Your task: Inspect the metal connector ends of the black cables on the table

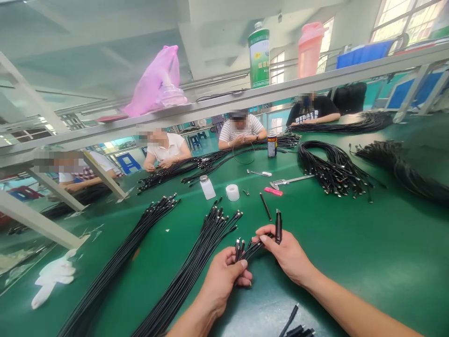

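My left hand (224, 276) is closed around several black cables (253, 250), their metal plug ends poking up above the fingers. At the other side of this small bunch, my right hand (289, 252) pinches a cable end between thumb and finger. A black utility knife (278, 225) stands upright in the same right hand, tucked by the fingers. Just left of my hands lies a long bundle of black cables (189, 260), and a second bundle (126, 255) runs beside it. More black plug ends (296, 330) show at the bottom edge.
On the green table (368, 262) lie a pen (265, 207), a caliper (293, 180), a pink item (273, 191), a tape roll (232, 192), a bottle (207, 188) and a can (272, 145). A white glove (54, 277) rests left. Coiled cables (333, 166) sit right. Several co-workers sit opposite, beneath a shelf (217, 100).
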